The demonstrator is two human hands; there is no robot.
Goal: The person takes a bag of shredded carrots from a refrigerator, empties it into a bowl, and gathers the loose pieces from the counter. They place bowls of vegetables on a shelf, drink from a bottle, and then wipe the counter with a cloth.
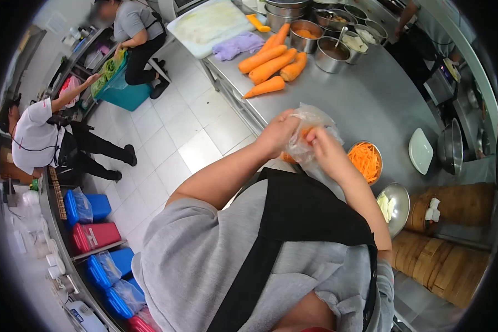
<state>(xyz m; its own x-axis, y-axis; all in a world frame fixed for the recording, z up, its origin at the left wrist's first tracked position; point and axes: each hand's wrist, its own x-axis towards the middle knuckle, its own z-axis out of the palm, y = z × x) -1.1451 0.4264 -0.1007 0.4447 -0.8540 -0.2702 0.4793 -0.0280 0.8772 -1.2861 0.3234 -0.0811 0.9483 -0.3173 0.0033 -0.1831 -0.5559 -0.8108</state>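
A clear plastic bag point(314, 117) with some orange pieces in it is held between my two hands above the near edge of the steel table. My left hand point(280, 133) grips the bag's left side with curled fingers. On its right side, my right hand point(326, 148) pinches the plastic. Close by my right hand stands a metal bowl of shredded carrot point(365, 161). Several whole peeled carrots point(268, 63) lie farther back on the table, beside a purple cloth point(238, 46).
Behind are a white cutting board point(210, 26) and metal pots point(332, 55). A white dish point(421, 151), a steel bowl point(394, 206) and bamboo steamers point(442, 263) are at right. Two people work at left near a teal bin point(128, 88).
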